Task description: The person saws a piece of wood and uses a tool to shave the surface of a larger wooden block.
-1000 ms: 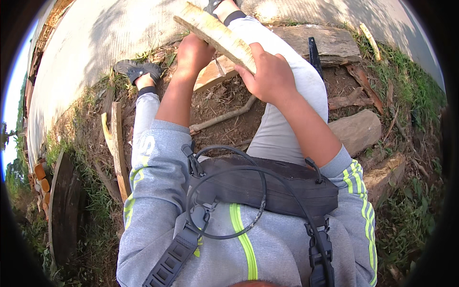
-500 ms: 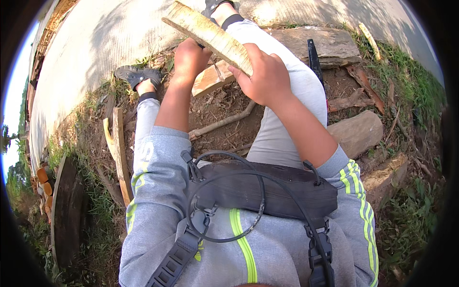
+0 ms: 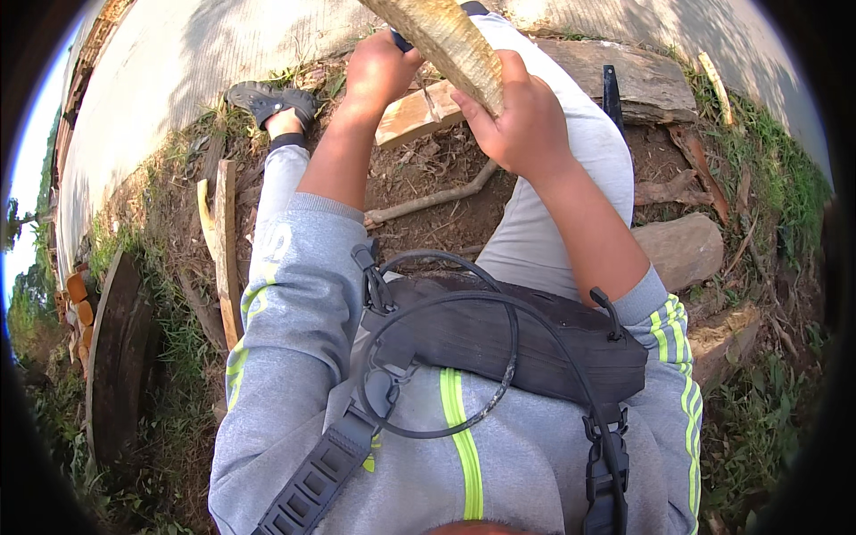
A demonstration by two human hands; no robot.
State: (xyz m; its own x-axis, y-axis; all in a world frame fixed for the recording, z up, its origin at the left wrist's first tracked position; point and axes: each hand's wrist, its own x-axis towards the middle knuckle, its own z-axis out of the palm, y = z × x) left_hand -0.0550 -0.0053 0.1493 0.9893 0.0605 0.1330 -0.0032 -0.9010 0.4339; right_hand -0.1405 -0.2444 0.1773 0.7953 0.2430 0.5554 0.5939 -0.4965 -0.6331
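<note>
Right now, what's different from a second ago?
The wooden slab in your right hand has swung steeper, its far end now past the picture's top edge; the scene also sits higher as the view shifted. Nothing was let go: your left hand stays closed on the dark object.

Open lane here, over bare dirt (image 3: pixel 419 169) between left forearm (image 3: pixel 341 156) and right forearm (image 3: pixel 593 218)! Bent stick (image 3: pixel 437 203) crosses its near side, pale wood block (image 3: pixel 410 118) bars the far end, slanting plank (image 3: pixel 446 46) cuts across between left grip (image 3: pixel 379 71) and right grip (image 3: pixel 528 118), and right leg (image 3: pixel 596 143) walls off the right.
</note>
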